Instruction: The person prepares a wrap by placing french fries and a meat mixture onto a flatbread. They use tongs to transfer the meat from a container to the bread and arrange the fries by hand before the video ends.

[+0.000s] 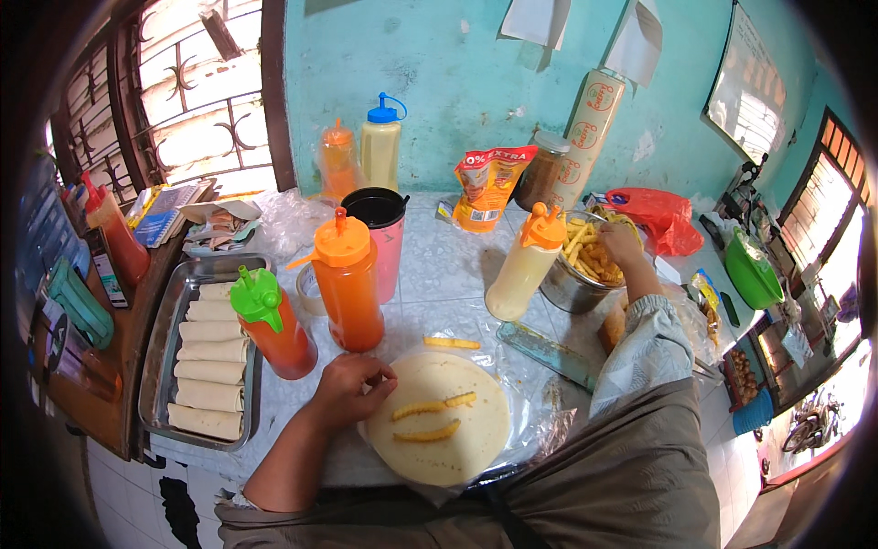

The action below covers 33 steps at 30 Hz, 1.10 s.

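A round flatbread (457, 439) lies flat in front of me, with two crinkle-cut fries (434, 406) across its middle. One more fry (451, 343) rests just beyond its far edge. My left hand (352, 389) is at the flatbread's upper left edge, its fingers curled together; whatever they might pinch is hidden. Over at the right, my right hand (623, 251) reaches down into a metal bowl (565, 295) of crinkle-cut fries, fingers closed on some of them. A blue-stained flat metal tool (549, 355) lies between the flatbread and the bowl.
A metal tray (253, 393) of rolled flatbreads stands left. Near it are a green-capped sauce bottle (279, 329), an orange-capped bottle (347, 297) and a pink tumbler (389, 256). A pale sauce bottle (523, 274) stands beside the bowl. Clear plastic (540, 430) lies by the flatbread.
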Available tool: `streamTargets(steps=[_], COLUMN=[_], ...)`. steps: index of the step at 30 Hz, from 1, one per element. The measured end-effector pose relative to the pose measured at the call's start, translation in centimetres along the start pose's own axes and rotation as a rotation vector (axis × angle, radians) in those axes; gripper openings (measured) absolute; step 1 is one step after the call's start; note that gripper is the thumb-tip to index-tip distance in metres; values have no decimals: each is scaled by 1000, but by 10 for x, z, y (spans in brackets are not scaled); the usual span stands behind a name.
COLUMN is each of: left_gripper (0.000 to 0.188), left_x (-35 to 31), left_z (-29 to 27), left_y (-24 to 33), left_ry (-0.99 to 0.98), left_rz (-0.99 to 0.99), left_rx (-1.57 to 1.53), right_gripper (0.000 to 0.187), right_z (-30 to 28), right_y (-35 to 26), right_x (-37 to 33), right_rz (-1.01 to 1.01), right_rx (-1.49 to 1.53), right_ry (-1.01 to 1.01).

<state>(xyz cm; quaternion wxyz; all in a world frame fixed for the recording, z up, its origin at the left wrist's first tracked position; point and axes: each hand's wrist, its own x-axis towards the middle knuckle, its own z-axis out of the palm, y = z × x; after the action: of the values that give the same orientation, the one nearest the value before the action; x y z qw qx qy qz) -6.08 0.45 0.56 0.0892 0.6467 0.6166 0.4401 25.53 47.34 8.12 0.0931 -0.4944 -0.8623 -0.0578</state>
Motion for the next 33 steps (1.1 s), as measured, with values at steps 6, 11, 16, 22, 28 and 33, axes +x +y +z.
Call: streamTargets(steps=[6, 11, 16, 22, 28, 33], left_gripper=[10, 9, 10, 9, 9, 11], left_x=[-4, -1, -4, -7, -6, -3], left_z=[1, 2, 1, 0, -1, 0], left_y=[-1, -4, -5, -5, 0, -1], left_ry=[2, 14, -23, 11, 20, -9], left_rz=[-28, 16, -41, -69, -44, -12], left_rx=[4, 39, 67, 78, 56, 64], right_gripper=[25, 38, 44, 41, 27, 24], right_z=[-40, -68, -61, -63, -69, -83], right_y=[-48, -83, -115, -106, -49, -35], right_x=[-51, -66, -71, -63, -68, -78], right_rz=[19, 41, 166, 230, 30, 56], right_rx=[-22, -26, -101, -94, -4, 99], right_ry=[444, -204, -318, -234, -95, -143])
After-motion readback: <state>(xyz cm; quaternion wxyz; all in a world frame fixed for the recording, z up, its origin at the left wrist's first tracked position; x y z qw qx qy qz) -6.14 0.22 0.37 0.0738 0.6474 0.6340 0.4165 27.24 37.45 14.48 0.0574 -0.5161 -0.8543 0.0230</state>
